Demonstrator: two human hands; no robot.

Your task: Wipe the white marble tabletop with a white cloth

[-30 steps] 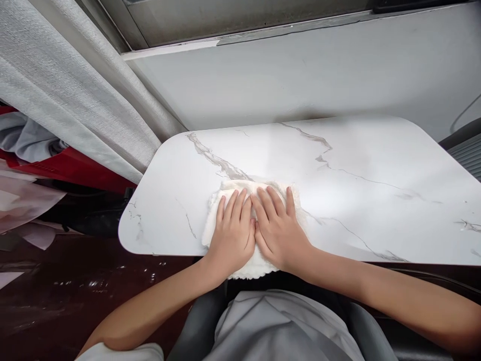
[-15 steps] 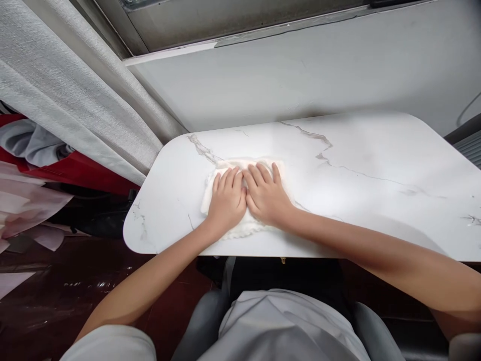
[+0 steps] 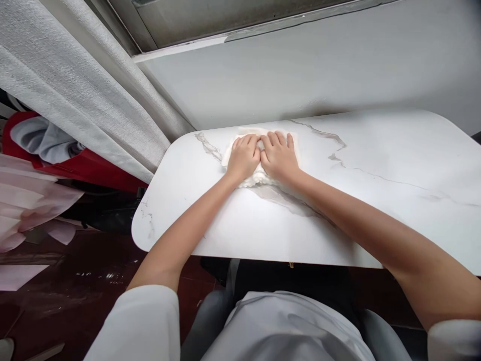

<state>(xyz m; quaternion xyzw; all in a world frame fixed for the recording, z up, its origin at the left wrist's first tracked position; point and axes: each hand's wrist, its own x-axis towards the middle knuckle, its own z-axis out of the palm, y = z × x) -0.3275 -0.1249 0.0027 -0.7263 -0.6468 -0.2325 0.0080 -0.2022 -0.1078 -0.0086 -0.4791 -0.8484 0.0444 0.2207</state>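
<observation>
A white fluffy cloth (image 3: 257, 176) lies on the white marble-patterned table (image 3: 376, 200), near the far left edge by the wall. My left hand (image 3: 244, 156) presses flat on the cloth's left part, fingers stretched out together. My right hand (image 3: 278, 155) lies flat beside it on the right part, thumbs touching. Both arms reach far forward across the table. Most of the cloth is hidden under the hands.
A grey wall (image 3: 319, 75) rises right behind the table. A grey curtain (image 3: 75, 100) hangs at the left. Beyond it are a red object (image 3: 78, 165) with grey fabric on it and pink sheets (image 3: 30, 200) on a dark floor.
Both hands have slid the cloth away from me, from the near edge of the table to its far edge by the wall. The arms are now stretched out.
</observation>
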